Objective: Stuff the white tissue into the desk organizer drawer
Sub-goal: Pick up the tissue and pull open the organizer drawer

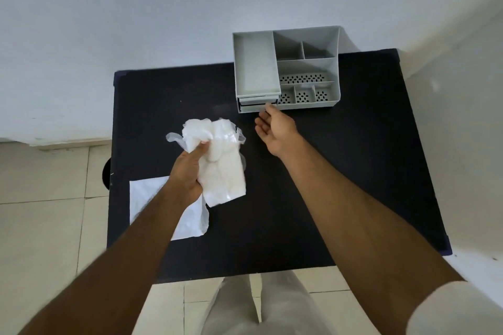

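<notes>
Room: pale wall, tiled floor.
Surface: black table point(340, 185), pushed to the wall.
Desk organizer point(307, 68): grey, at the far right; drawer point(253, 108) in its lower left front, barely ajar.
Flat white sheet point(152, 198): near left edge, under the forearm.
White tissue point(223, 166): bunched, clamped in the left hand point(187, 171); long axis points away toward the drawer, which lies ahead and right.
Right hand point(275, 128): fingers apart, empty, fingertip at the drawer front; the nearer hand.
Writing: none legible.

Left hand point(190, 168) grips white tissue point(220, 160); right hand point(275, 128) seemingly touches drawer point(254, 107)
</notes>
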